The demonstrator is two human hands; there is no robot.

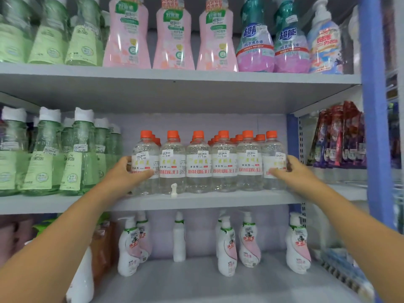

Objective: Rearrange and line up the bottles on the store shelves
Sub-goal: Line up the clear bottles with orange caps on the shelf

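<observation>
**Trainee:** How was the row squared?

**Operator:** I had my left hand [133, 171] curled round the leftmost orange-capped clear bottle [146, 162] and my right hand [288, 169] gripping the rightmost bottle [274, 160], on the middle shelf [196, 201]. I judged equal inward pressure, labels facing forward, best.

**Trainee:** Surroundings?

**Operator:** A loose white pump nozzle [174, 190] lay at the shelf front; a blue upright [373, 106] stood to the right.

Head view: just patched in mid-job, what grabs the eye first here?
The row of clear orange-capped bottles on the middle shelf, bracketed by both hands: the left hand grips the leftmost bottle, the right hand the rightmost bottle. A small white pump part stands loose at the shelf edge. Above, three pink bottles line up centrally.
</observation>
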